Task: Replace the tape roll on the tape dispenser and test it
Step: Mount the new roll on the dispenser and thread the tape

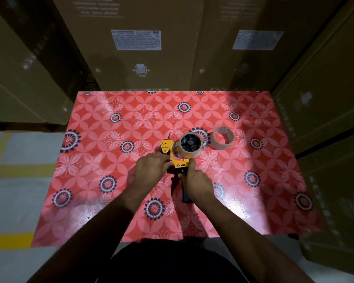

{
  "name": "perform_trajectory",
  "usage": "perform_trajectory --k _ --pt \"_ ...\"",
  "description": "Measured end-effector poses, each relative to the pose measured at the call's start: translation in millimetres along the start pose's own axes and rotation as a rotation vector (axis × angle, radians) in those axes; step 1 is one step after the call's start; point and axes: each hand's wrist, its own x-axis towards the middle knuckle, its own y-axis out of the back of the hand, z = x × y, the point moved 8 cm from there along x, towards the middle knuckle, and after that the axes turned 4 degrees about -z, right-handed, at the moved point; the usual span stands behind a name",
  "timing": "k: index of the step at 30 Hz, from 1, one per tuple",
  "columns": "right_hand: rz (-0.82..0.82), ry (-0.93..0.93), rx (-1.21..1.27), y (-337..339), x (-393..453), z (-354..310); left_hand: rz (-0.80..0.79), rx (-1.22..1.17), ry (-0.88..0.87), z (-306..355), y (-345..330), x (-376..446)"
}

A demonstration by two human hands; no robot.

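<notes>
We see a yellow metal tape dispenser (173,153) lying near the middle of a table (94,201) with a shiny red cover full of flower shapes. A round roll of clear tape (190,144) sits on its black wheel. Our left hand (149,169) is curled on the front part of the yellow frame. Our right hand (196,184) is closed around the black handle (186,196). Another tape ring (223,138), thin and see-through, lies flat just beside the dispenser on the right. Small black writing on the yellow part is too tiny to read. Big brown cardboard boxes (147,48) stand behind, with white labels we cannot read and the word SIDE
</notes>
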Motion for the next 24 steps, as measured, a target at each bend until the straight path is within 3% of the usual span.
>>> perform_trajectory --k 3,6,12,17,24 --pt "-0.009 -0.023 0.045 -1.5 -0.9 0.7 -0.056 0.105 0.03 2.1 -7.9 2.4" --pt "-0.013 -0.015 0.043 -1.5 -2.4 2.3 -0.102 0.058 0.081 -1.9 -11.7 0.9" --pt "-0.002 -0.002 0.072 -0.6 -4.3 7.6 0.015 -0.176 0.087 4.6 8.1 17.8" --pt "-0.021 -0.011 0.096 -1.6 -4.4 8.0 -0.221 -0.072 0.141 8.0 -17.4 50.9" --pt "-0.036 -0.041 0.071 -2.1 -4.0 8.3 -0.209 -0.103 0.13 15.1 -20.6 67.2"
